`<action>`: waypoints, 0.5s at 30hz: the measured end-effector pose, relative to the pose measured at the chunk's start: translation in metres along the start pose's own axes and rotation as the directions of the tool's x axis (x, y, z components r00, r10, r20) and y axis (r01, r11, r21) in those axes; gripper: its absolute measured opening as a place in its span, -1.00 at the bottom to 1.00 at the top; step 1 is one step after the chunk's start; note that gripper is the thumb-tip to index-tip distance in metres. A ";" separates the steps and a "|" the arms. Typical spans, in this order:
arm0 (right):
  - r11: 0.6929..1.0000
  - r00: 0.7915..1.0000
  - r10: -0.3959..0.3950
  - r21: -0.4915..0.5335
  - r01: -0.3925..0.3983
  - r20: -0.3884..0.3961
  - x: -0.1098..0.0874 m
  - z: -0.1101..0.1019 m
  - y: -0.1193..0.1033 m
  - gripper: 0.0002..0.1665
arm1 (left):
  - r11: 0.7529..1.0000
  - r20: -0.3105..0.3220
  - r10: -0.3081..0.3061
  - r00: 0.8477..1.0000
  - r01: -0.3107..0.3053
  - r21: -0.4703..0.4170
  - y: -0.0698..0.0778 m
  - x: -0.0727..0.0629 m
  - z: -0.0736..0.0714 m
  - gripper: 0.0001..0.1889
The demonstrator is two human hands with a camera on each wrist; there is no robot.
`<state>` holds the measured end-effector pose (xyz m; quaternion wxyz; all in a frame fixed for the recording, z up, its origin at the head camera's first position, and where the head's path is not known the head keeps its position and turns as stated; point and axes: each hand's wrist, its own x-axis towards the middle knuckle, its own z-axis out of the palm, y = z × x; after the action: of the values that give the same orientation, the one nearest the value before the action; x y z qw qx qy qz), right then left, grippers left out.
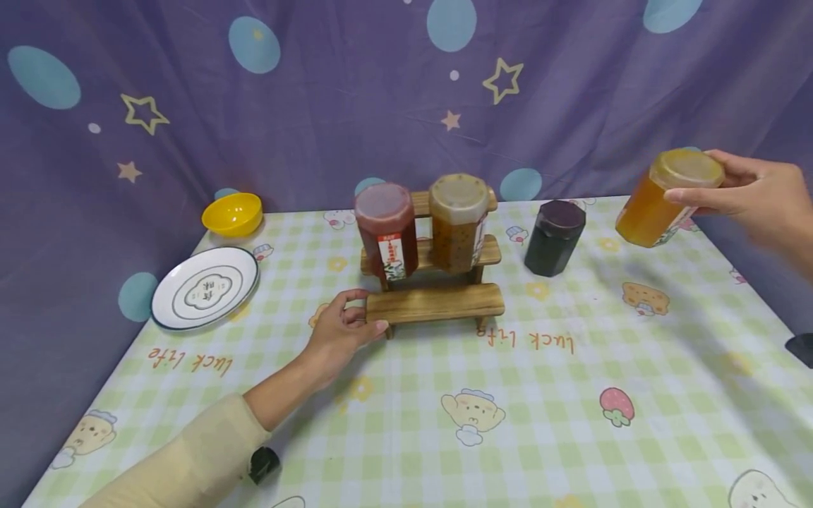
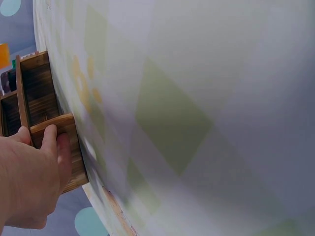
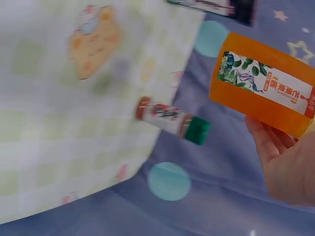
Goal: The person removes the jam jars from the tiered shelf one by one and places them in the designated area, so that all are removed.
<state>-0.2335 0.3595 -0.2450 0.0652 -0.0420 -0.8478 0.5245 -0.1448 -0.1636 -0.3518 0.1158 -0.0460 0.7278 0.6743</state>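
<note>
My left hand (image 1: 336, 335) grips the left end of the lowest step on a three-step wooden rack (image 1: 438, 302). In the left wrist view its fingers press against the rack's wooden side (image 2: 74, 147). On the rack stand a red jar (image 1: 386, 226), at left, and an amber jar with dark specks (image 1: 456, 229), at right. My right hand (image 1: 762, 194) holds a tilted orange jar (image 1: 641, 208) near its lid, raised above the table's right side. Its white label (image 3: 268, 82) faces the right wrist camera. A dark jar (image 1: 554, 240) stands between the rack and the orange jar.
A white plate with a dark rim (image 1: 184, 310) lies at the left, with a yellow bowl (image 1: 233, 214) behind it. In the right wrist view a green-capped bottle (image 3: 170, 119) stands near the table's edge. A purple curtain (image 1: 356, 92) hangs behind the checked tablecloth (image 1: 540, 423).
</note>
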 end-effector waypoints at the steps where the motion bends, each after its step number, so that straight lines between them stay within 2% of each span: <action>1: 1.000 1.000 0.002 -0.012 -0.002 0.002 0.001 0.001 0.004 0.12 | 1.000 0.001 0.005 1.000 -0.005 -0.001 0.000 0.000 0.000 -0.35; 7: 0.993 1.000 -0.005 -0.122 0.005 0.007 -0.001 0.010 0.028 0.06 | 1.000 0.003 0.007 1.000 -0.007 0.013 0.000 0.000 0.000 -0.35; 15: 0.999 0.999 -0.022 0.024 0.021 0.037 -0.005 0.027 0.055 -0.04 | 1.000 0.003 0.005 1.000 -0.005 -0.008 -0.001 0.000 0.000 -0.35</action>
<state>-0.2324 0.3599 -0.3067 0.0556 -0.0222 -0.8430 0.5345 -0.1450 -0.1633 -0.3531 0.1151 -0.0437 0.7252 0.6774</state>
